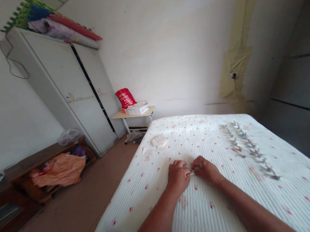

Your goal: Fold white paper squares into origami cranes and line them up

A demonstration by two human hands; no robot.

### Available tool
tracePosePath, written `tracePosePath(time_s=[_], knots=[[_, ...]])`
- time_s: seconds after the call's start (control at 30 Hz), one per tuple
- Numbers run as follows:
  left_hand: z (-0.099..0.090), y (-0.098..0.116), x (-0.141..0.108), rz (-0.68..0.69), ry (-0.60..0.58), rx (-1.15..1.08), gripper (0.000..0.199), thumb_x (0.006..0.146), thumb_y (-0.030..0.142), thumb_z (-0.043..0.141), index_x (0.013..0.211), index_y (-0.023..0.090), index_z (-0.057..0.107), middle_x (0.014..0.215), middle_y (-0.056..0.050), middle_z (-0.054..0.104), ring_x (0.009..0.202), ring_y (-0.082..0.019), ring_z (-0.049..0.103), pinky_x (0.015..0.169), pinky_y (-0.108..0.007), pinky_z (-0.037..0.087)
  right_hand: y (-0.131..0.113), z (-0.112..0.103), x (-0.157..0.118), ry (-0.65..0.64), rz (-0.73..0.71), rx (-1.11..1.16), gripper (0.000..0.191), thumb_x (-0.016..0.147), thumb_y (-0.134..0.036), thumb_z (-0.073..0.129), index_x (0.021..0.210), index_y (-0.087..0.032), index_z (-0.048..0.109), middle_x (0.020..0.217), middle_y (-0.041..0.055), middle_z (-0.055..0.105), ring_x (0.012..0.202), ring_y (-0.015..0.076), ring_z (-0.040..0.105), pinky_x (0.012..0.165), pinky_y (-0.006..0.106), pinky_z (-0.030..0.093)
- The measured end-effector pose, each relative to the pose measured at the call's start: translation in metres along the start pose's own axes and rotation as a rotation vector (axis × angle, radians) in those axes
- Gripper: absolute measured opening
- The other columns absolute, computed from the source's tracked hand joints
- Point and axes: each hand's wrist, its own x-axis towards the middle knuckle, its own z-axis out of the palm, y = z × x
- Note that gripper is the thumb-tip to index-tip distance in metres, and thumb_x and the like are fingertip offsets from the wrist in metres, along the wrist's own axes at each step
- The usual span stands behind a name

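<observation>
Both my hands meet low over the middle of the bed. My left hand (pixel 178 174) has its fingers closed on one side of a small piece of paper (pixel 192 173). My right hand (pixel 205 169) pinches the other side, fingertips close to the left ones. Most of the paper is hidden by the fingers. Beyond my left hand lies a small pile of printed paper pieces (pixel 159 141), with a few loose ones beside it. To the right of my right hand, small folded paper figures (pixel 256 152), like cranes, stand in two rows.
The bed (pixel 197 134) has a white ribbed cover with red dots. Behind it on the left, a small table (pixel 119 115) holds a red bag (pixel 125 97) and a white box (pixel 138 110). A grey cabinet (pixel 66 85) and a low wooden bench (pixel 38 152) stand further left.
</observation>
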Motion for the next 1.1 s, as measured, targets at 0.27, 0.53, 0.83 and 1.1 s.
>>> tracePosePath(time_s=[0.27, 0.53, 0.83, 1.1], knots=[[0.006, -0.005, 0.001, -0.053, 0.033, -0.077, 0.017, 0.071, 0.017, 0.061, 0.079, 0.029, 0.07, 0.095, 0.0, 0.06, 0.094, -0.017, 0.049, 0.081, -0.033, 0.036, -0.005, -0.004, -0.001, -0.042, 0.01, 0.007, 0.021, 0.067, -0.008, 0.052, 0.07, -0.021, 0.068, 0.09, 0.0015, 0.06, 0.076, 0.0112, 0.058, 0.068, 0.018, 0.04], [0.002, -0.002, -0.002, 0.092, 0.057, -0.006, 0.02, 0.073, 0.015, 0.059, 0.081, 0.03, 0.07, 0.093, -0.001, 0.058, 0.093, -0.017, 0.047, 0.08, -0.034, 0.035, -0.011, -0.001, 0.006, -0.007, 0.151, -0.044, 0.016, 0.064, -0.01, 0.054, 0.066, -0.018, 0.067, 0.085, 0.0034, 0.064, 0.074, 0.0135, 0.06, 0.067, 0.02, 0.041], [-0.011, -0.011, -0.01, 0.272, -0.057, 0.183, 0.019, 0.076, 0.016, 0.053, 0.086, 0.024, 0.066, 0.088, -0.004, 0.055, 0.087, -0.017, 0.048, 0.076, -0.031, 0.039, -0.01, -0.002, 0.008, -0.021, 0.139, -0.034, 0.016, 0.063, -0.011, 0.054, 0.065, -0.019, 0.067, 0.086, 0.0028, 0.065, 0.075, 0.0133, 0.06, 0.065, 0.02, 0.041], [-0.014, -0.013, -0.013, 0.305, -0.109, 0.26, 0.01, 0.077, 0.019, 0.053, 0.079, 0.02, 0.063, 0.086, -0.004, 0.053, 0.087, -0.017, 0.046, 0.079, -0.032, 0.04, -0.009, 0.0, 0.008, -0.02, 0.127, -0.059, 0.014, 0.064, -0.013, 0.055, 0.067, -0.019, 0.067, 0.087, 0.0028, 0.063, 0.074, 0.0127, 0.058, 0.065, 0.02, 0.039]])
